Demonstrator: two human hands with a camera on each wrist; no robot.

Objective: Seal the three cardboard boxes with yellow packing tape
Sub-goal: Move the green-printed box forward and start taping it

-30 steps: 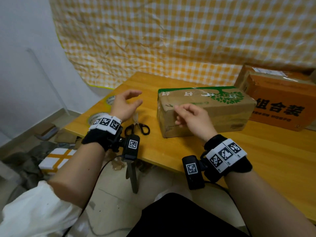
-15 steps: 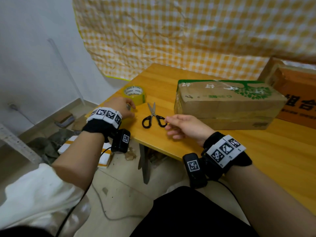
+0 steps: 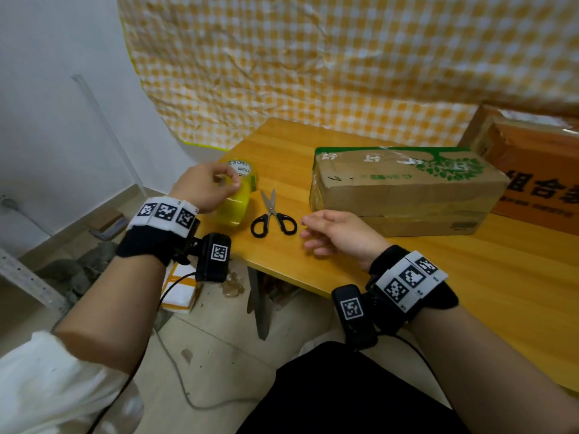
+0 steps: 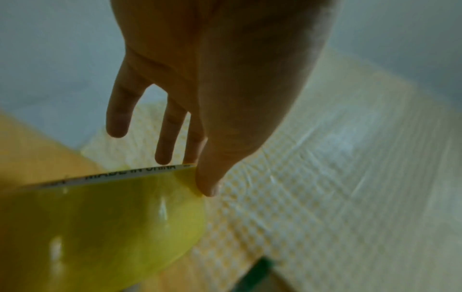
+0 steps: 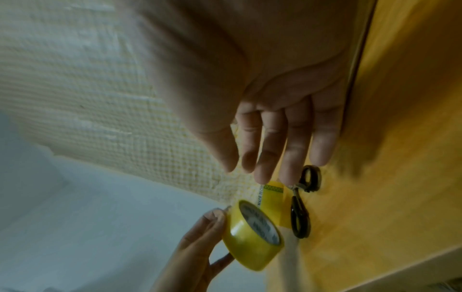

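Observation:
My left hand point(image 3: 219, 186) grips a roll of yellow packing tape point(image 3: 234, 205) over the table's left corner, thumb on its rim point(image 4: 207, 183). The right wrist view shows this roll point(image 5: 250, 237) lifted and tilted. A second yellow roll point(image 3: 247, 172) lies on the table just behind it. My right hand point(image 3: 315, 233) hovers open above the table, fingers relaxed and holding nothing, beside black-handled scissors point(image 3: 272, 214). A long brown cardboard box with green print point(image 3: 407, 189) lies behind that hand. An orange box point(image 3: 532, 177) stands at the far right.
The wooden table point(image 3: 470, 277) has its front edge close to my wrists. A white box crossed with yellow tape point(image 3: 180, 286) lies on the floor under the left corner. A yellow checked cloth point(image 3: 313, 73) hangs behind. A metal rail point(image 3: 28, 280) leans at left.
My left hand reached down to the tape rolls, took hold of one and raised it. My right hand left the brown box and moved left, towards the scissors.

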